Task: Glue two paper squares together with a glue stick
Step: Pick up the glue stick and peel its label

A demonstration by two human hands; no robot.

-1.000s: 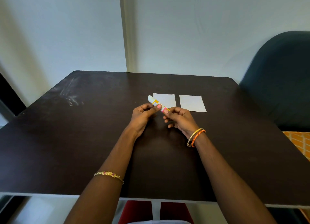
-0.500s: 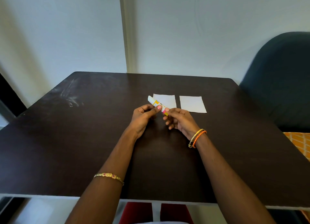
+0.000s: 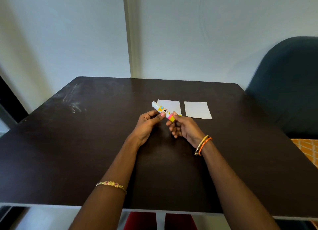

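Two white paper squares lie side by side on the dark table [image 3: 86,152]: the left square [image 3: 172,105] and the right square [image 3: 197,110]. Both hands hold a glue stick [image 3: 163,111] just above the table, in front of the left square. It is white and yellow with a pink band, its white capped end pointing up and left. My left hand [image 3: 148,124] pinches its middle between thumb and fingers. My right hand [image 3: 182,128] pinches its lower yellow end. The stick hides part of the left square's near edge.
A dark blue chair [image 3: 285,85] stands at the table's right side, with an orange patterned cloth [image 3: 308,150] below it. White walls rise behind the table's far edge. Chalky scuff marks [image 3: 74,100] show at the far left of the tabletop.
Both hands and the glue stick stay almost in place. The right hand's fingers shift slightly at the stick's lower end.
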